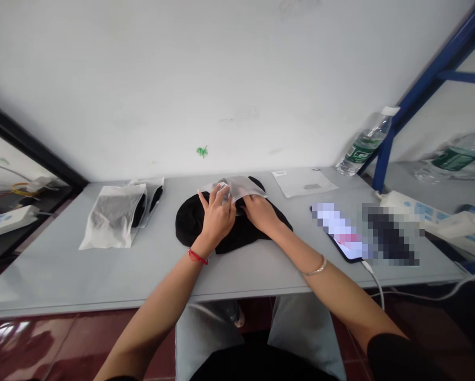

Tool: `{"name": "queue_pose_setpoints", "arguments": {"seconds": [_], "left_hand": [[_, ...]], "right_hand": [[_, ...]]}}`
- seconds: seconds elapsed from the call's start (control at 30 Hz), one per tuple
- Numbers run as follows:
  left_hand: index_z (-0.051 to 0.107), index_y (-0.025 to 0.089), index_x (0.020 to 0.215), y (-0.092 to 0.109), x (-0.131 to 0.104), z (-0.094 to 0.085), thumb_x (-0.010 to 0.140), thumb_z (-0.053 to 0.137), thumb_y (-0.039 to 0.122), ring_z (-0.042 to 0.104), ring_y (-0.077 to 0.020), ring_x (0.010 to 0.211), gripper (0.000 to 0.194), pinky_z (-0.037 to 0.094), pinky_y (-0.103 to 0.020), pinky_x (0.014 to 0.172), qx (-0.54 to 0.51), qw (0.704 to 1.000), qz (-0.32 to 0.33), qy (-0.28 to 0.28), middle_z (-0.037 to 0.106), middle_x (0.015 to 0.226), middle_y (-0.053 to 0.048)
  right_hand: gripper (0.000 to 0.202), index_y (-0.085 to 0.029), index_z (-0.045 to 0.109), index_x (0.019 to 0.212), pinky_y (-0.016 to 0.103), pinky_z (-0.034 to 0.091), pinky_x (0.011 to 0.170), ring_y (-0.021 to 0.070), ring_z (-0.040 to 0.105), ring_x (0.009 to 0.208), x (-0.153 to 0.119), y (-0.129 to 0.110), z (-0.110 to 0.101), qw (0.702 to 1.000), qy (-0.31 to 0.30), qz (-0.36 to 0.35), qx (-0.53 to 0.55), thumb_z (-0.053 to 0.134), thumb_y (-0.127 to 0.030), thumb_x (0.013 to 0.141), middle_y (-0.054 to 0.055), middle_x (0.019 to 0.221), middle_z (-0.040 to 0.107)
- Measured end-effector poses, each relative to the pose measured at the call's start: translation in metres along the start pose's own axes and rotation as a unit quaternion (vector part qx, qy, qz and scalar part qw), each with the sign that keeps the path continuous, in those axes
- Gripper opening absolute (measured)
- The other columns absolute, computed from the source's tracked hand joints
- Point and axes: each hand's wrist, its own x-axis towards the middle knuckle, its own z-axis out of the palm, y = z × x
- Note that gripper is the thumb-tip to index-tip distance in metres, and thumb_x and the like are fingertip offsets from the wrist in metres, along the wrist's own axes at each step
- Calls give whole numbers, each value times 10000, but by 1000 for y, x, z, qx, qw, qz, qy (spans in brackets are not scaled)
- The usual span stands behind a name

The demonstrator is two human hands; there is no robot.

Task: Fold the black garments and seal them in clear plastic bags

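A black cloth item (237, 241) lies bunched on the grey table, with a frosted plastic bag (247, 186) over its far part. My left hand (218, 216) is on the near-left part of the bag, some fingers spread, thumb side closed on the bag's edge beside a small printed label (223, 186). My right hand (261, 212) reaches in from the right with bent fingers. Its fingertips go under the bag's edge at the black cloth, so what they grip is hidden.
Left stand frosted bags (112, 217) with black contents. Behind right lies a flat frosted bag (303, 183). Farther right are a lit phone (336, 233) on a white cable, a blurred dark object (394, 235), a water bottle (362, 148) leaning near a blue frame, and a power strip (431, 217).
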Motion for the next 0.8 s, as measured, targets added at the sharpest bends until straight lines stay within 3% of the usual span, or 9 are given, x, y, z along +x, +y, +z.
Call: {"name": "queue_pose_setpoints", "arguments": {"seconds": [0.17,0.37,0.57,0.8], "left_hand": [[629,210,1214,0,1,-6,901,503,278,358,-360,1369,345,145,-732,1095,37,997,-70,-16,483,1429,-135],[432,153,1433,-4,3,-11,911,474,342,302,-424,1386,557,242,-725,1051,73,984,-130,-94,380,1475,-224],[382,206,1468,-5,2,-12,936,425,286,270,-423,1404,540,244,-700,1065,69,984,-123,-110,341,1504,-206],[375,261,1473,-15,-2,4,986,342,282,324,-382,1377,488,286,-685,1048,-3,995,-60,-78,364,1496,-176]], "right_hand": [[572,-182,368,1424,460,559,847,313,629,1111,-4,16,-2,994,35,-67,80,583,-215,894,173,1228,634],[615,-197,385,1398,478,539,934,299,614,1160,-5,25,1,986,55,-94,125,657,-309,857,153,1278,617],[519,-192,513,1269,474,550,907,296,663,1061,-8,26,-2,987,75,-62,128,700,-359,814,122,1162,679],[489,-156,459,1381,484,494,997,291,549,1238,-8,18,0,990,58,-90,90,547,-227,905,167,1311,597]]}}
